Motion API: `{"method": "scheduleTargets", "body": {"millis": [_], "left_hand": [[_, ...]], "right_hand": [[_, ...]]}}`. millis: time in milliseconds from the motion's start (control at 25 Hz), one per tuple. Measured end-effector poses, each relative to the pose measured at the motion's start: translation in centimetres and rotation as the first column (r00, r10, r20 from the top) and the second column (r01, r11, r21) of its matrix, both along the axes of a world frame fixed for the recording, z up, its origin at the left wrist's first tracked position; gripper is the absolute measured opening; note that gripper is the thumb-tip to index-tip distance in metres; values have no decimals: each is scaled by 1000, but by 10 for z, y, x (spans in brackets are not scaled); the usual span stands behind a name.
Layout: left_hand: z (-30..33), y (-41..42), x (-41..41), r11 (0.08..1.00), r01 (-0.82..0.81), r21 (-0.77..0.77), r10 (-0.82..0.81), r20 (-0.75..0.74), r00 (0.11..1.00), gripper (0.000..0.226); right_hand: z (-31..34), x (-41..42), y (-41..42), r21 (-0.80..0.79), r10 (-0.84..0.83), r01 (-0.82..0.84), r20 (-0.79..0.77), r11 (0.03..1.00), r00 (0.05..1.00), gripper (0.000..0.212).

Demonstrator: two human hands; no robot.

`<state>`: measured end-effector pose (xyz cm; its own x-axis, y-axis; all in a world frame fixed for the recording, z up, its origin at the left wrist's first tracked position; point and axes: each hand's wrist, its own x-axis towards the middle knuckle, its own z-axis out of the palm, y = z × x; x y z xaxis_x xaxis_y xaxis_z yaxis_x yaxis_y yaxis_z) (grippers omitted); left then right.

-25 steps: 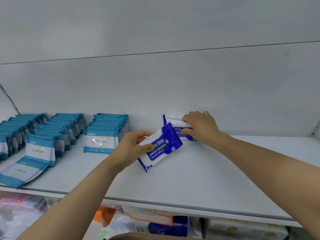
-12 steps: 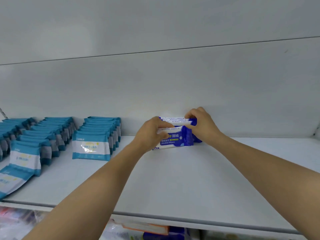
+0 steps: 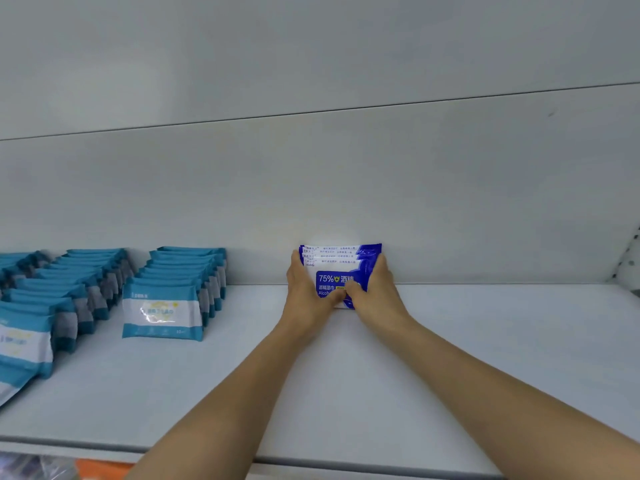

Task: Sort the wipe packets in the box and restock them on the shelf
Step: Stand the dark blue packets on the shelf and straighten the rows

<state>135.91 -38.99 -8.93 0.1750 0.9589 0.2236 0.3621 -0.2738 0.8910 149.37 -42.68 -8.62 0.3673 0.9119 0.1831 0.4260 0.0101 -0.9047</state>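
1. Against the back wall of the white shelf (image 3: 485, 358), a small row of dark blue alcohol wipe packets (image 3: 341, 263) stands upright, the front one showing "75%" and "Alcohol" on its label.
2. Left hand (image 3: 306, 294) presses on the left end of that row, fingers straight and lying along the packets' side, thumb bent across the lower front of the nearest packet.
3. Right hand (image 3: 375, 292) mirrors it on the right end, fingers reaching back along the side and thumb laid over the front label, so the two thumbs nearly meet at the middle.
4. Together the hands clasp the blue row between them; the packets' bottoms rest on the shelf surface.
5. Well apart to the left stand three rows of teal-and-white wipe packets (image 3: 162, 311), each row running from the shelf's front toward the wall, faces forward.
6. Packets at the front of the far-left teal row (image 3: 20, 344) lean forward, tilted rather than upright.
7. Below the shelf's front edge, at lower left, blurred coloured packaging (image 3: 100, 467) shows; what it is cannot be told.
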Motion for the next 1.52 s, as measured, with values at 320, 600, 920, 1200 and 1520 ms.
{"method": "scheduleTargets", "body": {"millis": [320,600,920,1200,1520], "left_hand": [[4,-4,-2,987,-25,156,46,-129,991,93],[12,-5,-5,975,-41,220,108,-302,947,96],[5,-25,-11,964,-61,260,176,-447,877,102],[8,-31,-6,957,-9,289,115,-351,929,94],[-1,-6,-2,912,-12,409,175,-363,915,82]], "right_hand": [[-2,23,-7,1,-60,63,315,998,947,56],[11,23,-19,-94,-50,90,366,991,929,54],[16,22,-66,-99,-19,89,558,991,830,69],[8,25,-89,-98,97,-39,702,994,705,59],[8,30,-69,-161,167,-71,735,984,657,55]]}}
